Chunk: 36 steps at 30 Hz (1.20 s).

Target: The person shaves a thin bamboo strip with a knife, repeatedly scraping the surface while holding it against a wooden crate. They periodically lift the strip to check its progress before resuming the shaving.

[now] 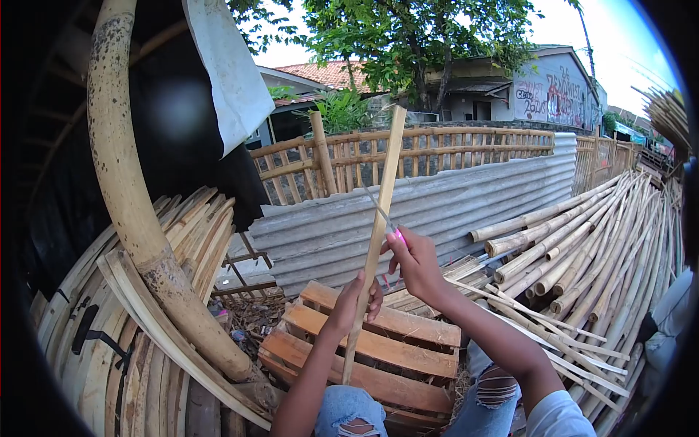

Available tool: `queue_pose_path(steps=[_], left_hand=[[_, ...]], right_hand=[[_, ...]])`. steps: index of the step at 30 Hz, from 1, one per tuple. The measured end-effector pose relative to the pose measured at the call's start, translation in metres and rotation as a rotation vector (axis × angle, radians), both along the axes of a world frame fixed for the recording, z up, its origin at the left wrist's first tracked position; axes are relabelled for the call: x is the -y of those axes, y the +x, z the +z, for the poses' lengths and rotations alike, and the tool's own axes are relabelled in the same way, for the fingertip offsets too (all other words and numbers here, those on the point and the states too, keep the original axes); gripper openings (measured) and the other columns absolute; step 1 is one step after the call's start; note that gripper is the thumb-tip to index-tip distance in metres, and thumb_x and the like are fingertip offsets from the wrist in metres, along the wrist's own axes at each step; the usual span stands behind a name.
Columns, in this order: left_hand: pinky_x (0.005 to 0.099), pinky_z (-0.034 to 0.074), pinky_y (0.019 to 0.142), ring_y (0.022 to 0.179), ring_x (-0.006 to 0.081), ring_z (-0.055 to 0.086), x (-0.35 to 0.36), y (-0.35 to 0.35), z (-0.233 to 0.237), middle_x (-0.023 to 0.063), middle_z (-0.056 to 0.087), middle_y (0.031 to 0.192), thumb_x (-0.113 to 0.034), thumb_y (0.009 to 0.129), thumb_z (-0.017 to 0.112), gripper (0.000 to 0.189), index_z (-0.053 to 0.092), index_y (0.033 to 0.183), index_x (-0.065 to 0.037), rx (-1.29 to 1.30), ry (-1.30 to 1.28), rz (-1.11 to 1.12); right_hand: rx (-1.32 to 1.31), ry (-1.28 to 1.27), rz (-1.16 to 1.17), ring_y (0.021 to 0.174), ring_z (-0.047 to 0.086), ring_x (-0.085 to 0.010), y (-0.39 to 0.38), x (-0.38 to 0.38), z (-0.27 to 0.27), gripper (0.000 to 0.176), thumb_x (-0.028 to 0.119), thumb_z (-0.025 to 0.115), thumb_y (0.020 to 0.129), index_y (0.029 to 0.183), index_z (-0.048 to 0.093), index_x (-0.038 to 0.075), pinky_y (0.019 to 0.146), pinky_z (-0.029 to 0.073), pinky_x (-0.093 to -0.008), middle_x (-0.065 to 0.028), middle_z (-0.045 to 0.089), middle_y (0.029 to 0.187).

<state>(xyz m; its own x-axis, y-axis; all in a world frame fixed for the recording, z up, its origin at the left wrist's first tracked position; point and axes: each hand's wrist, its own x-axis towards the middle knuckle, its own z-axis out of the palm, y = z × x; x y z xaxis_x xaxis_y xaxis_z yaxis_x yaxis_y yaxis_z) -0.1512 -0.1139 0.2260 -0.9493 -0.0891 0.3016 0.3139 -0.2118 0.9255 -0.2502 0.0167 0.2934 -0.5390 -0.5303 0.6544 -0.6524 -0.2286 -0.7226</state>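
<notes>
The fingers of the left hand (355,300) are curled shut around a bamboo slat (384,197), gripping it low on its length; the slat stands nearly upright, leaning a little to the right at the top, with its foot down by the knees in torn jeans (349,409). The fingers of the right hand (415,264) are closed on the pink grip of a knife (380,211), just above the left hand; the thin blade slants up and to the left and lies against the slat's edge. Behind both hands sits a wooden pallet (397,349); behind that, a corrugated metal sheet (466,204) and a bamboo fence (451,149). To the right lies a heap of bamboo poles (582,240); to the left a thick curved bamboo trunk (120,175) leans over stacked split strips (138,371).
</notes>
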Motion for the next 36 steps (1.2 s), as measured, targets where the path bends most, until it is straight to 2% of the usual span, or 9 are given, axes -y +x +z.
queue_pose_path(steps=[1,8,13,17,26,30,31,34,36], left_hand=[[0.0227,0.037,0.043,0.046,0.0111,0.042,0.002,-0.002,0.0,0.0017,0.041,0.061,-0.056,0.095,0.027,0.049,0.038,0.08,-0.01,0.023,0.006,-0.085],[0.0165,0.021,0.039,0.043,0.0016,0.024,-0.001,-0.027,0.004,-0.0048,0.033,0.06,-0.054,0.095,0.035,0.045,0.039,0.082,-0.011,0.159,0.006,-0.285],[0.0188,0.017,0.041,0.046,0.0012,0.024,-0.018,-0.026,-0.003,-0.0078,0.029,0.06,-0.049,0.096,0.036,0.041,0.042,0.084,-0.011,0.116,-0.143,0.147],[0.021,0.019,0.043,0.049,0.0015,0.023,-0.027,-0.023,-0.016,-0.008,0.027,0.06,-0.045,0.098,0.037,0.038,0.044,0.086,-0.009,0.091,-0.18,0.225],[0.0224,0.024,0.047,0.053,0.0038,0.026,-0.026,-0.031,-0.026,-0.0066,0.028,0.061,-0.041,0.099,0.035,0.039,0.049,0.09,-0.005,0.058,-0.216,0.273],[0.0272,0.03,0.048,0.053,0.0077,0.033,-0.025,-0.032,-0.029,-0.0025,0.034,0.059,-0.04,0.099,0.035,0.042,0.049,0.086,-0.002,0.043,-0.377,0.402],[0.029,0.032,0.049,0.053,0.0091,0.036,-0.028,-0.032,-0.03,-0.0009,0.036,0.058,-0.04,0.099,0.035,0.043,0.049,0.084,-0.001,0.034,-0.438,0.431],[0.0307,0.033,0.05,0.054,0.0105,0.039,-0.037,-0.023,-0.035,0.0014,0.037,0.057,-0.039,0.099,0.035,0.044,0.047,0.082,0.0,0.004,-0.541,0.535],[0.0297,0.033,0.05,0.054,0.01,0.04,-0.029,-0.026,-0.04,0.0009,0.039,0.058,-0.039,0.099,0.036,0.043,0.046,0.082,-0.002,0.012,-0.492,0.539]], right_hand=[[-0.166,0.114,-0.12,0.052,0.059,-0.0308,-0.003,-0.013,0.004,0.04,0.036,0.047,0.094,0.079,0.058,0.0,0.051,0.043,-0.0378,-0.013,0.057,0.055],[-0.503,0.441,-0.296,0.055,0.057,-0.0362,-0.02,-0.044,-0.001,0.039,0.04,0.053,0.089,0.077,0.061,0.004,0.051,0.042,-0.0431,-0.0138,0.056,0.055],[-0.65,0.605,-0.34,0.052,0.056,-0.0349,-0.016,-0.038,-0.017,0.051,0.052,0.047,0.088,0.072,0.061,0.007,0.049,0.042,-0.0435,-0.0152,0.054,0.053],[-0.739,0.656,-0.384,0.048,0.057,-0.031,-0.012,-0.039,-0.013,0.049,0.053,0.048,0.087,0.069,0.062,0.01,0.045,0.041,-0.0418,-0.0112,0.056,0.053],[-1.078,0.382,-0.606,0.043,0.056,-0.0239,-0.05,-0.033,-0.021,0.046,0.054,0.053,0.084,0.065,0.058,0.013,0.04,0.039,-0.0354,-0.0049,0.057,0.053],[-0.742,0.291,-1.015,0.046,0.056,-0.0295,-0.118,-0.051,0.056,0.053,0.054,0.046,0.089,0.065,0.061,0.009,0.042,0.039,-0.0399,-0.0103,0.054,0.049],[-0.701,0.452,-1.13,0.05,0.057,-0.0318,-0.132,-0.061,0.077,0.058,0.055,0.041,0.09,0.062,0.061,0.008,0.044,0.04,-0.0413,-0.0133,0.055,0.052],[-0.649,0.376,-1.074,0.053,0.057,-0.0334,-0.142,-0.084,0.093,0.06,0.056,0.04,0.09,0.064,0.061,0.006,0.047,0.04,-0.0437,-0.0154,0.056,0.055],[-0.446,0.303,-0.944,0.055,0.056,-0.0338,-0.123,-0.089,0.086,0.061,0.055,0.041,0.09,0.065,0.06,0.003,0.05,0.039,-0.0435,-0.0158,0.054,0.055]])
